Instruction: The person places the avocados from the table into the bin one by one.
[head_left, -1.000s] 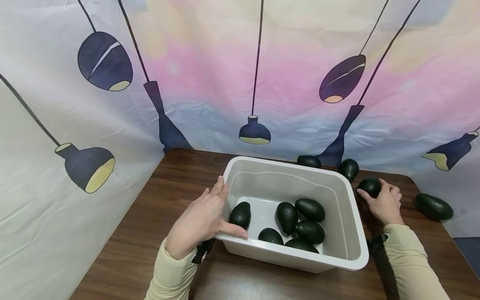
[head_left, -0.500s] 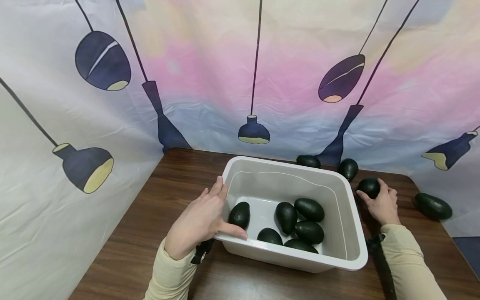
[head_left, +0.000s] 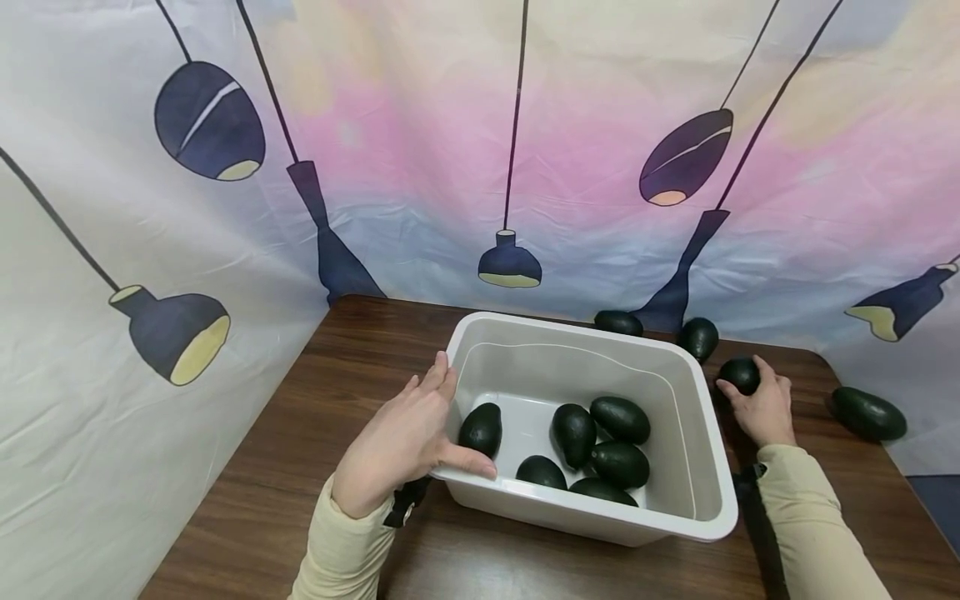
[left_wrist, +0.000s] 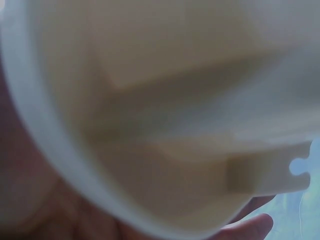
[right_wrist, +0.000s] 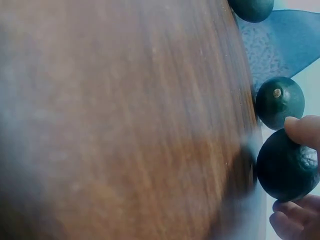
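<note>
In the head view my left hand [head_left: 397,446] rests against the near left corner of a pale grey plastic bin [head_left: 585,515]. Its fingers lie straight along the left side and its thumb stretches over the front rim. The left wrist view shows the blurred bin corner [left_wrist: 30,115] close up. Right of the bin, my right hand [head_left: 765,408] grips a dark green avocado [head_left: 741,375], thumb on one side and fingers on the other. That avocado [right_wrist: 285,167] also shows in the right wrist view, beside another avocado [right_wrist: 280,102].
Several avocados lie inside the bin, one avocado [head_left: 480,429] at its left wall. Outside it are an avocado [head_left: 618,322] behind, another avocado [head_left: 697,339] at the back right and a long one [head_left: 868,413] at the right edge of the brown wooden table [head_left: 360,350]. A printed cloth [head_left: 420,167] hangs behind.
My right hand shifts very slightly around the avocado, its fingers drawing a little closer in. The left hand and the bin stay put.
</note>
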